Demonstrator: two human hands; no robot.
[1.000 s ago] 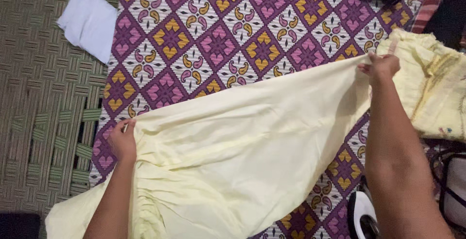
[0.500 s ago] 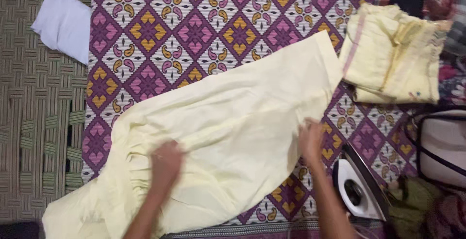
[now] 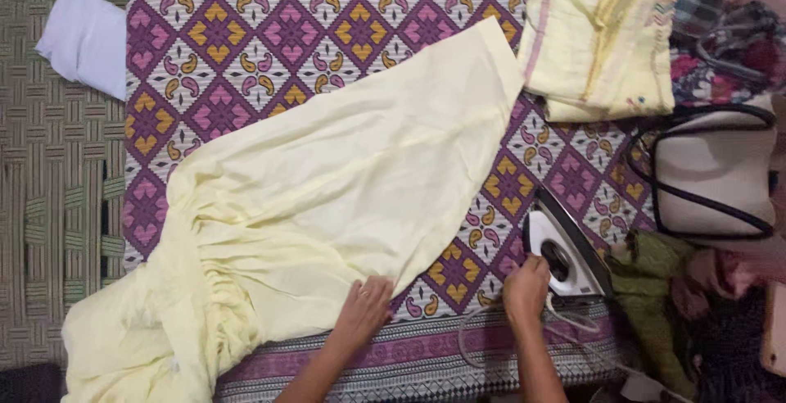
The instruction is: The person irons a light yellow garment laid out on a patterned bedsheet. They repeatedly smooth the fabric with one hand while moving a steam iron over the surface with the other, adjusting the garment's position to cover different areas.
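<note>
The pale yellow garment [image 3: 327, 198] lies spread diagonally across the purple patterned cloth [image 3: 270, 34], its gathered waist end bunched at the lower left and spilling onto the woven mat [image 3: 57, 206], its narrow end reaching up toward the folded yellow garment [image 3: 602, 43]. The left hand [image 3: 364, 309] rests flat, fingers released and spread, on the garment's lower edge, pinning it to the cloth. The right hand [image 3: 524, 288] is closed around the rear of the white electric iron [image 3: 565, 260], which stands just beside the garment's right edge on the patterned cloth. The main risk, judged from this layout, is the cord [image 3: 483, 329]: it loops loosely under the right wrist and could snag or drag across the fabric if the iron is lifted, pulling fresh creases in. The left fingers lie close to where the soleplate could travel, so a burn is possible if they stay there. The bunched pleats at the waist could be pressed into hard wrinkles unless flattened. A white handbag with dark trim [image 3: 712, 174] and a heap of green and dark clothes [image 3: 655, 280] crowd the iron's right side, leaving little room to set it down there. A white folded cloth [image 3: 82, 38] sits well apart at the upper left.
</note>
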